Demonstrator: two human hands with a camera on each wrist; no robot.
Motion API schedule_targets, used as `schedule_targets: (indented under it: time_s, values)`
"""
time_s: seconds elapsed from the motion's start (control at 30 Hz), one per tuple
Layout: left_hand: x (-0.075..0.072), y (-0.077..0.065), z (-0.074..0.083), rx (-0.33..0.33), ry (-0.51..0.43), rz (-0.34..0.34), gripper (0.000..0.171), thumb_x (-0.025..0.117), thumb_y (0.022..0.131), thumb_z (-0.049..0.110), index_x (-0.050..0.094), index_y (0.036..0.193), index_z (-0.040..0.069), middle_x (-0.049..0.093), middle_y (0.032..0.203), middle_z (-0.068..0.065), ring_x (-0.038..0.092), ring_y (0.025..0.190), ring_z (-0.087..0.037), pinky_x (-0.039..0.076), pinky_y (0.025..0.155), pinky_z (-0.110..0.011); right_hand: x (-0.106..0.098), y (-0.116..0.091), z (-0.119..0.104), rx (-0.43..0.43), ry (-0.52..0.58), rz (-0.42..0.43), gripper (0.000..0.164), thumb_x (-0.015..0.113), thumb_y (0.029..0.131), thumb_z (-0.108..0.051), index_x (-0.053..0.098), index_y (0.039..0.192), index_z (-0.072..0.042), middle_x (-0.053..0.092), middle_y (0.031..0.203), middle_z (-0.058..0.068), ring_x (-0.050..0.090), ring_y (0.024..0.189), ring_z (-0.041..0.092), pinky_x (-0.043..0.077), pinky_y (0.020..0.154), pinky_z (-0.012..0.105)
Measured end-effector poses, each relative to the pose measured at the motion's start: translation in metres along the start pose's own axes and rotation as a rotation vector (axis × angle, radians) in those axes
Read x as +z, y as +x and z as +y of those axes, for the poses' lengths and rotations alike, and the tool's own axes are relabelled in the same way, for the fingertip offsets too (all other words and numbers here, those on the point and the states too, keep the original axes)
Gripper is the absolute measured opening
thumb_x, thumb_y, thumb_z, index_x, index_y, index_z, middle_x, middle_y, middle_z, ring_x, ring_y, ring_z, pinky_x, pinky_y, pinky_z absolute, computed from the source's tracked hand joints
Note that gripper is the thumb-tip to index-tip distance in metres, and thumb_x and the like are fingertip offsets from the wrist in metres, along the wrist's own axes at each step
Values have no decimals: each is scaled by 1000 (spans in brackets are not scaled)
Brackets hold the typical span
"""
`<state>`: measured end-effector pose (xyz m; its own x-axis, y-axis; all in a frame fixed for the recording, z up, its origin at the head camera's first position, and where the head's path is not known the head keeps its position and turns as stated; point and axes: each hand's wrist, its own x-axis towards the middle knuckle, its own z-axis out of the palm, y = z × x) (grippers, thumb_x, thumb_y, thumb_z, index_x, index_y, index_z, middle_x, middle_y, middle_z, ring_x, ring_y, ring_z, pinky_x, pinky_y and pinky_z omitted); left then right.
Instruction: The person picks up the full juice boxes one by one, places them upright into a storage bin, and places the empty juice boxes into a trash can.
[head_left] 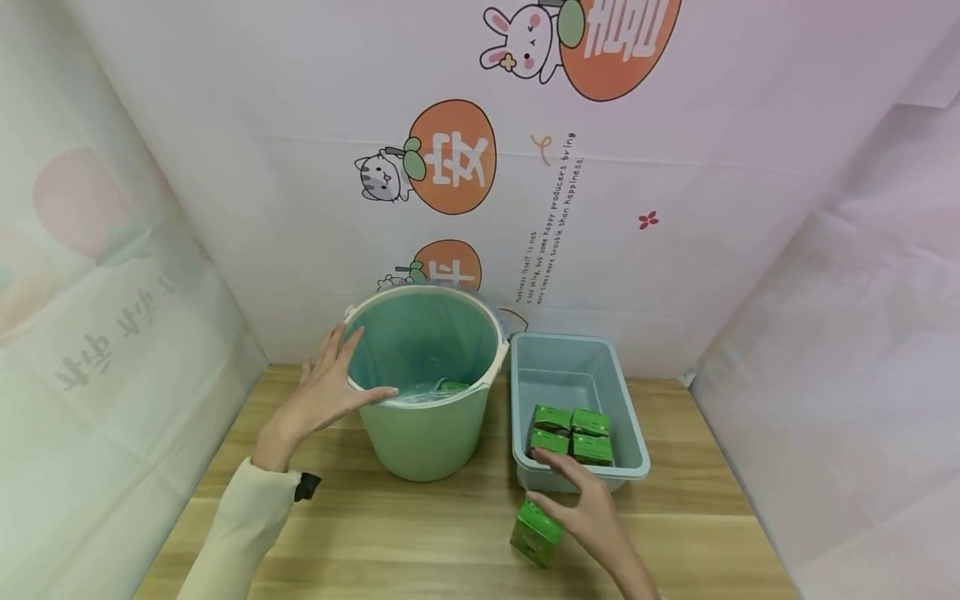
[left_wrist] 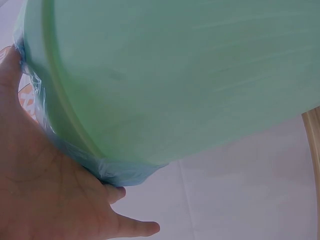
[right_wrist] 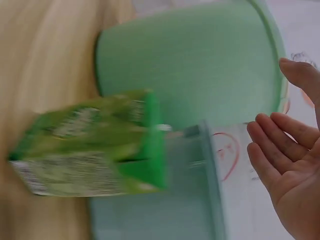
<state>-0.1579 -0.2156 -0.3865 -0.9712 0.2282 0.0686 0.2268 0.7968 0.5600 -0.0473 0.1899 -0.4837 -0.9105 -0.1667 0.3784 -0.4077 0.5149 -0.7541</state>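
My left hand [head_left: 322, 383] is at the near left rim of a pale green bucket [head_left: 427, 442], fingers spread and thumb lying by the rim. Clear plastic film [left_wrist: 117, 170] wraps the rim beside that palm. Inside the bucket are more clear plastic and a bit of green [head_left: 452, 387]. My right hand [head_left: 588, 508] hovers with spread fingers just above and beside a green drink carton [head_left: 536, 537] on the table. In the right wrist view, the carton [right_wrist: 85, 145] stands apart from the relaxed fingers [right_wrist: 282, 145], somewhat blurred.
A grey-blue plastic basin [head_left: 633, 417] stands right of the bucket. Several matching green cartons [head_left: 592, 448] sit together at its near end. Behind rises a white wall covering [head_left: 315, 242] with cartoon prints. The wooden tabletop [head_left: 405, 533] spreads out in front.
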Motion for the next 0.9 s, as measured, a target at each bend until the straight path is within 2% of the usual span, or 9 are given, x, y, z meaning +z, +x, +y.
schedule_targets:
  time_s: [0.13,0.23,0.37,0.53,0.73,0.9]
  values:
    - [-1,0,1,4,4,0,122,73,87,72,6,172,15,-12,176,-16,-14,161,-39,-1,117,-81,5,-20,13,-6,2,62,57,93,80,-8,73,134,-12,73,132,1,68,122,20,48,103,17]
    - [-2,-1,3,5,0,-1,122,73,87,72,7,172,14,-12,176,-16,-13,161,-40,-1,116,-81,9,-32,21,4,-3,99,58,95,76,-4,74,130,-9,75,128,4,68,119,15,43,102,9]
    - [-3,-1,3,4,0,-4,121,73,88,71,6,172,14,-13,176,-16,-12,161,-41,0,115,-82,13,-42,30,62,4,93,60,96,74,-5,75,129,-8,75,126,5,68,117,13,49,100,16]
    - [-2,-1,2,0,0,-4,122,73,88,72,6,172,15,-13,176,-15,-12,161,-42,0,116,-82,20,-50,42,204,87,39,60,96,75,-7,73,131,-7,74,128,4,67,118,12,56,99,29]
    - [-1,-1,2,3,-3,3,122,73,88,72,7,172,14,-10,176,-17,-11,161,-42,0,116,-82,24,-58,55,324,118,-15,61,95,78,-8,71,134,-2,72,131,15,68,120,28,57,100,40]
    - [-1,0,1,3,7,6,121,73,87,72,8,172,14,-10,176,-17,-11,161,-41,0,116,-81,26,-61,60,390,95,-57,59,93,81,-15,71,134,-3,71,131,20,70,116,36,59,95,38]
